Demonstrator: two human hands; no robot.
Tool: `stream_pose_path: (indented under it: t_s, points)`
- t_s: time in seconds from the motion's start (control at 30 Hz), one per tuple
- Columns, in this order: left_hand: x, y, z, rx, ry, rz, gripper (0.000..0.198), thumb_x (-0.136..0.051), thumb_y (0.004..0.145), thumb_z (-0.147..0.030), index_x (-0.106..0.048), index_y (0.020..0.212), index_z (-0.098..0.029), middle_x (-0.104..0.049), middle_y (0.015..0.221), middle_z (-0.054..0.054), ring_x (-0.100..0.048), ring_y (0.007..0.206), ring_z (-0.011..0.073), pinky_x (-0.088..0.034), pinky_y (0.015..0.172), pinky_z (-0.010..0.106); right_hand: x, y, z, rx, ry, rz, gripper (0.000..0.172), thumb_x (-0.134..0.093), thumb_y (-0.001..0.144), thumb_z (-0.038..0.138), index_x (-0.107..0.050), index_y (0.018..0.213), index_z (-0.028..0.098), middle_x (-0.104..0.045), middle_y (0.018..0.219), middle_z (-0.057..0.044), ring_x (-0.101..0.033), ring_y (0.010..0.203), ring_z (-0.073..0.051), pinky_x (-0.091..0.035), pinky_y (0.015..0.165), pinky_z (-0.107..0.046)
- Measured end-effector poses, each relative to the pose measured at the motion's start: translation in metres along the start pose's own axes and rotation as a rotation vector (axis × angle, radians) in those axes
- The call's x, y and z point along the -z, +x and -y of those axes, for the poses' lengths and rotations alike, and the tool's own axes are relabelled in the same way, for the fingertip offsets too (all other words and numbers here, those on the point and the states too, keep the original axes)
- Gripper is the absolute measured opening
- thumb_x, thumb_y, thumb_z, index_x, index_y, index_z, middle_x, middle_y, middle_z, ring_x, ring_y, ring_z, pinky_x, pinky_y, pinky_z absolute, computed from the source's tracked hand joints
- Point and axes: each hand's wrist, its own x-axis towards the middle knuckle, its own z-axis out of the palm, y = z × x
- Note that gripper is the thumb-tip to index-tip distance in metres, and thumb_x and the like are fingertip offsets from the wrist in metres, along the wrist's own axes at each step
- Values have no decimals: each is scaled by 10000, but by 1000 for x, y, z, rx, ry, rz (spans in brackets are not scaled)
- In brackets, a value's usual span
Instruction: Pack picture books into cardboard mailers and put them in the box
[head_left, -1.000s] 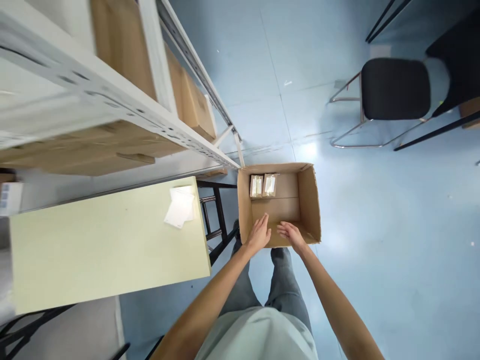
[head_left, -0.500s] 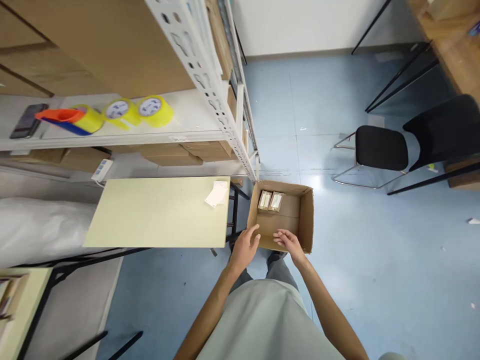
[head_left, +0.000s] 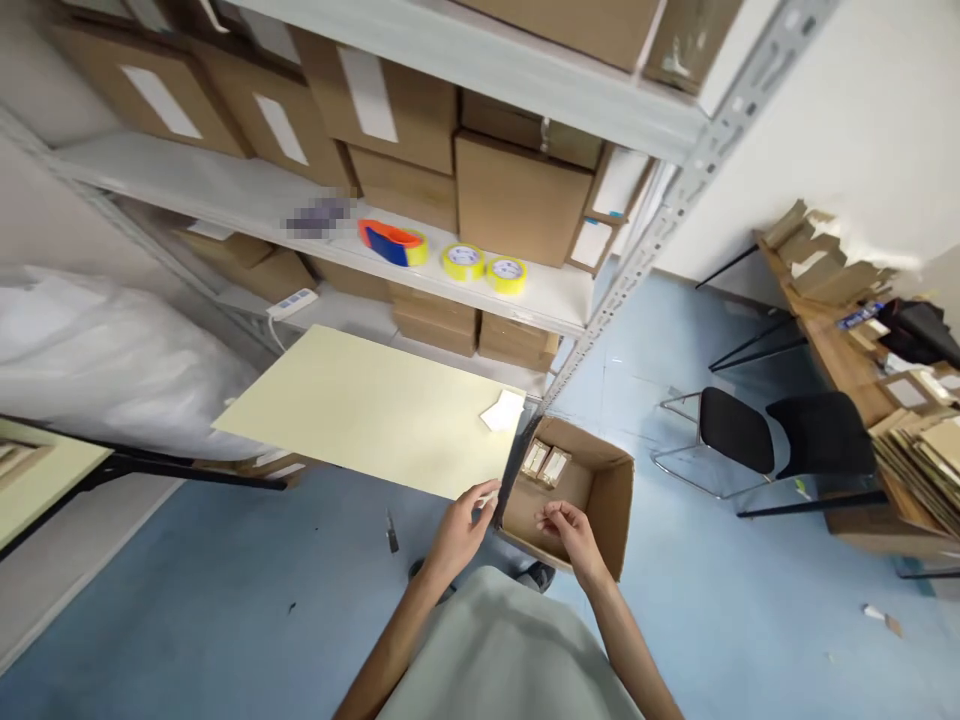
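My left hand [head_left: 463,525] is beside the front right corner of a pale yellow tabletop [head_left: 360,410], thumb and fingers apart, holding nothing. Whether it touches the tabletop edge I cannot tell. My right hand [head_left: 571,535] hovers over the open cardboard box [head_left: 611,515], its fingers curled together with nothing visible in them. Two small brown packets with pale labels, a left packet [head_left: 535,458] and a right packet [head_left: 555,466], lie side by side in the box's far left corner. White paper pieces [head_left: 504,411] rest on the tabletop's right end.
A metal shelf rack [head_left: 420,270] holds cartons, yellow tape rolls [head_left: 463,261] and an orange-and-blue tape dispenser [head_left: 391,243]. A black chair [head_left: 739,430] stands right, by a cluttered wooden desk [head_left: 832,330]. A utility knife [head_left: 391,532] lies on the floor. White plastic bulk [head_left: 112,370] sits left.
The view has swung left and up, showing more shelf. My left hand has moved from the box's edge toward the tabletop corner. My right hand stays over the box, fingers more curled.
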Motion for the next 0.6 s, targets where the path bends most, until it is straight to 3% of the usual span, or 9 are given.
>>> stream_pose_path:
  t_s: [0.13, 0.3, 0.47, 0.6]
  points:
    - [66, -26, 23, 66, -67, -89, 476, -562, 1057, -574, -811, 1303, -251, -850, 1384, 115, -824, 1296, 306, -651, 1183, 492, -76, -6, 3, 33, -54, 52, 667, -901, 723, 886, -754, 758, 237, -823, 877, -85, -755, 845, -255, -613, 874, -378]
    - [148, -54, 34, 81, -127, -175, 461, -586, 1069, -569, -809, 1315, -249, -846, 1393, 119, -821, 1305, 302, -642, 1199, 480, -165, -4, 11, 29, -132, 164, 598, -872, 777, 815, -692, 717, 248, -806, 838, -80, -741, 835, -260, -579, 824, -363]
    - [223, -71, 52, 153, -102, -280, 487, -566, 1066, -571, -799, 1333, -237, -829, 1432, 127, -809, 1325, 313, -626, 1211, 497, -250, 5, 14, -6, -141, 269, 506, -831, 832, 707, -635, 706, 258, -777, 829, -59, -751, 845, -251, -582, 848, -362]
    - [277, -80, 73, 218, -111, -372, 529, -560, 1057, -590, -785, 1375, -232, -795, 1502, 128, -777, 1390, 315, -616, 1218, 491, -320, 22, 10, -37, -192, 355, 516, -809, 816, 717, -614, 683, 258, -744, 783, -39, -760, 797, -234, -591, 831, -359]
